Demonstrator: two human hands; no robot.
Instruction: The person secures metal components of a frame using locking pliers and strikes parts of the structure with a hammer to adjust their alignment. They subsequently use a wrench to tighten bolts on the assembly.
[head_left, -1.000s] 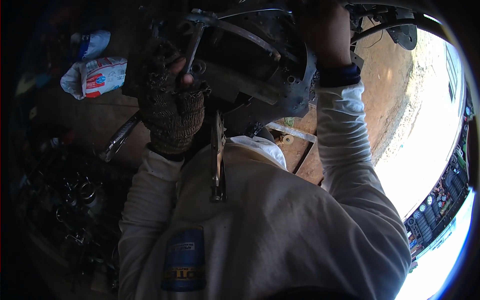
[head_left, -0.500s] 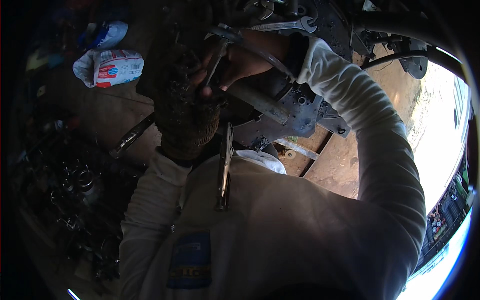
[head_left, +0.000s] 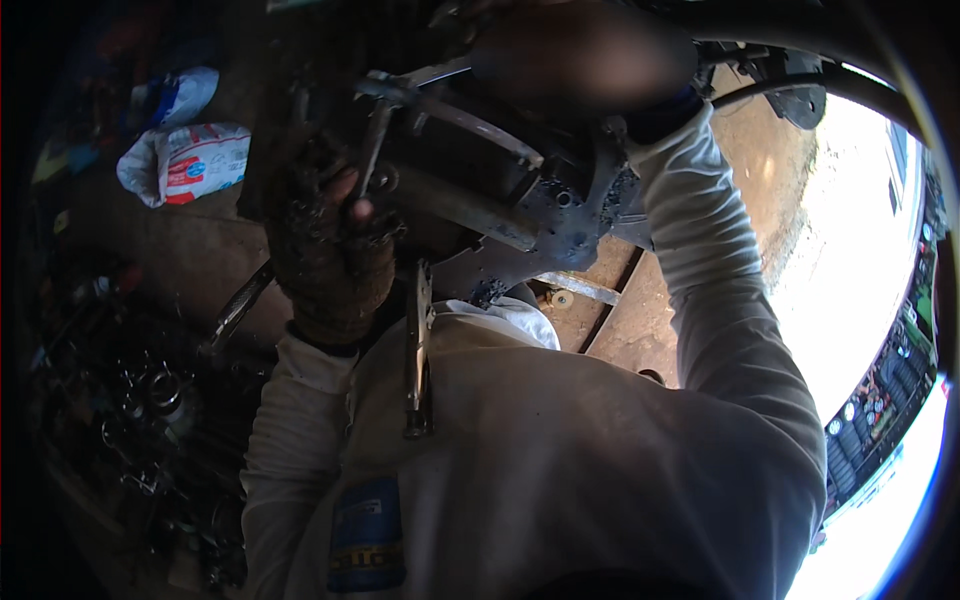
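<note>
My left hand (head_left: 335, 250), in a dark, grimy glove with bare fingertips showing, is closed round the lower end of a slim metal rod (head_left: 376, 138). The rod meets a curved metal bar (head_left: 480, 130) at its top. My right hand (head_left: 590, 60) is blurred over the far side of the dark metal assembly (head_left: 570, 220), so its fingers cannot be made out. A strip of shiny metal (head_left: 440, 73) shows beside it. Below the rod lies a thick round tube (head_left: 470, 210). Shiny long-handled pliers (head_left: 418, 350) stick out from the assembly toward my body.
A textured dark handle (head_left: 243, 305) juts out left of my glove. White, red and blue plastic bags (head_left: 205, 165) lie at the far left. Dark metal parts (head_left: 160, 390) are heaped at the left. A black hose (head_left: 820, 80) curves across the far right.
My right hand has left the rod beside my left hand and moved to the right and away. The wrench seen at the far side is now mostly hidden. My left hand stays on the rod.
</note>
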